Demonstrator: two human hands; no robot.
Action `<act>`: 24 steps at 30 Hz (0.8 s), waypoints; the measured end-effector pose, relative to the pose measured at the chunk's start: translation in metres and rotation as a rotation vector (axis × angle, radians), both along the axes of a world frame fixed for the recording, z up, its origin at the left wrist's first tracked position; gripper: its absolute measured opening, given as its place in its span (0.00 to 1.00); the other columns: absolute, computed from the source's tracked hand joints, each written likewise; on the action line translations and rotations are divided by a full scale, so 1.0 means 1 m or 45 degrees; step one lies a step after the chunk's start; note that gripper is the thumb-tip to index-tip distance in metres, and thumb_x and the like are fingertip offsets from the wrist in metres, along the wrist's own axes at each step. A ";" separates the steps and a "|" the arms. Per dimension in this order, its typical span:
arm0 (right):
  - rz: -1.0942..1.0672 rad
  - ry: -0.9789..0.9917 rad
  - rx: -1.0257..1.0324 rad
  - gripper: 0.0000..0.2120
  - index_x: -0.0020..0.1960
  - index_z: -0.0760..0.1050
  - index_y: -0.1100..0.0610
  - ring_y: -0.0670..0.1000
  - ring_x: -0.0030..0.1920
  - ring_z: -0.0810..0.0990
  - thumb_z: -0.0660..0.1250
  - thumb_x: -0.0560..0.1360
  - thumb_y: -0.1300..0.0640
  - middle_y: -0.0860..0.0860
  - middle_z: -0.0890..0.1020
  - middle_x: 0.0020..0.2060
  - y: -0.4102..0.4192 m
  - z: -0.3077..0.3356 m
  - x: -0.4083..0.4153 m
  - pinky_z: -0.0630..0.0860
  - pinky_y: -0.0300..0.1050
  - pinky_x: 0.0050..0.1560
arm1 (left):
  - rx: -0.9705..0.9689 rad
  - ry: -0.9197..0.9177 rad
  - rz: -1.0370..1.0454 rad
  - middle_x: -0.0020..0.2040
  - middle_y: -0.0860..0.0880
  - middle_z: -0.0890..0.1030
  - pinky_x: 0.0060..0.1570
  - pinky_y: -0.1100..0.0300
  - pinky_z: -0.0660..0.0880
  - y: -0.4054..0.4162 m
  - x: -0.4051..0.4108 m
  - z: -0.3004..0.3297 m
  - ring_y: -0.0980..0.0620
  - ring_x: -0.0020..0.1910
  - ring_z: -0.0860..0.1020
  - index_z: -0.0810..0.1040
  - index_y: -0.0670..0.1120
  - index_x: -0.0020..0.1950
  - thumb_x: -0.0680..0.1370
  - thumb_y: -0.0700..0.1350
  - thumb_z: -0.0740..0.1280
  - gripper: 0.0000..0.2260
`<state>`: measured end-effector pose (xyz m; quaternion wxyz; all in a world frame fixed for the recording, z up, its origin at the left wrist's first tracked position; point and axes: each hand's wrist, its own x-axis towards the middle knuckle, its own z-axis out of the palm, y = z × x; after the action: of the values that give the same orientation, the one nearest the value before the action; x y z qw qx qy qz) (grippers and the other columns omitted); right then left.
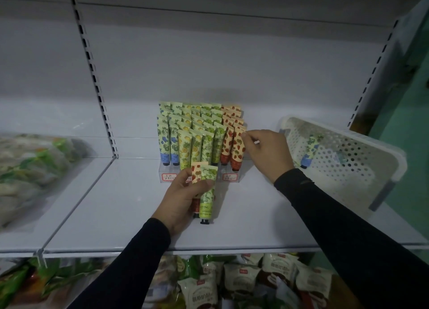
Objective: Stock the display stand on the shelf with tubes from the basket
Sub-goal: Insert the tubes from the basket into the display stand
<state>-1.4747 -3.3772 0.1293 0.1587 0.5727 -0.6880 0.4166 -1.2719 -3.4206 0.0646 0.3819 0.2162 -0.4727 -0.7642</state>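
My right hand (264, 151) pinches the red tube (239, 146) into the stand's (229, 176) right column; my left hand (183, 192) grips two spare tubes (204, 183) near, ready to follow.

We see open shelf (130, 206) left of the packed display stand (199, 134); the tilted basket (348, 155) crowds its right side.

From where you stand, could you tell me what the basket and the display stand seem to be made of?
The basket looks like white moulded plastic with a matte finish: its walls are perforated with regular round holes. The display stand seems to be clear acrylic or a similar plastic, glossy: the shelf shows through its front, though which plastic is uncertain.
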 end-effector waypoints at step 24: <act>0.108 -0.083 0.095 0.15 0.45 0.82 0.61 0.51 0.40 0.81 0.62 0.80 0.52 0.55 0.84 0.39 0.003 0.001 -0.007 0.77 0.50 0.46 | -0.008 -0.025 0.000 0.45 0.46 0.84 0.39 0.55 0.78 0.002 0.000 0.001 0.51 0.37 0.81 0.77 0.44 0.61 0.66 0.38 0.72 0.23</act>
<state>-1.4822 -3.3745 0.1301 0.0969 0.5929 -0.6830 0.4154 -1.2719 -3.4191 0.0654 0.3779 0.2224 -0.4787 -0.7607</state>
